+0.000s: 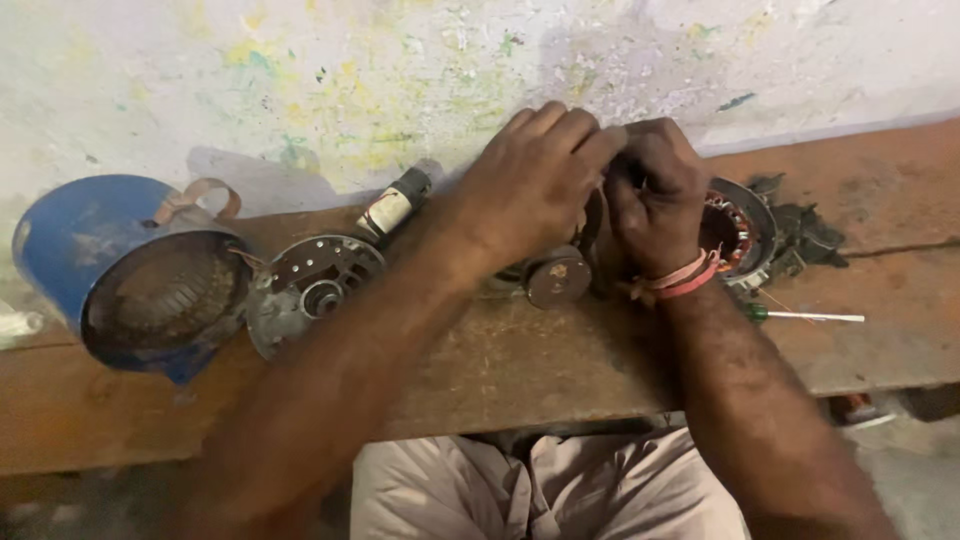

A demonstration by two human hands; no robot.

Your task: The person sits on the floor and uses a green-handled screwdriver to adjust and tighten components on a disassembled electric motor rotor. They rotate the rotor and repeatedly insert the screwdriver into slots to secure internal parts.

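My left hand (530, 180) and my right hand (655, 195) are pressed together over a motor part at the back of a worn wooden bench (520, 365). Their fingers are curled around something small between them that I cannot make out. Below the left hand sits a round metal rotor end (558, 280). A wound stator with copper coils in a metal housing (740, 230) lies just right of the right hand. The right wrist wears red and pink thread bands.
A blue cylindrical motor casing (120, 270) lies on its side at the left. Beside it rest a perforated round end cover (310, 285) and a small cylindrical capacitor (392, 208). A screwdriver with a green handle (800, 315) lies at the right. The paint-spattered wall (400, 70) stands behind.
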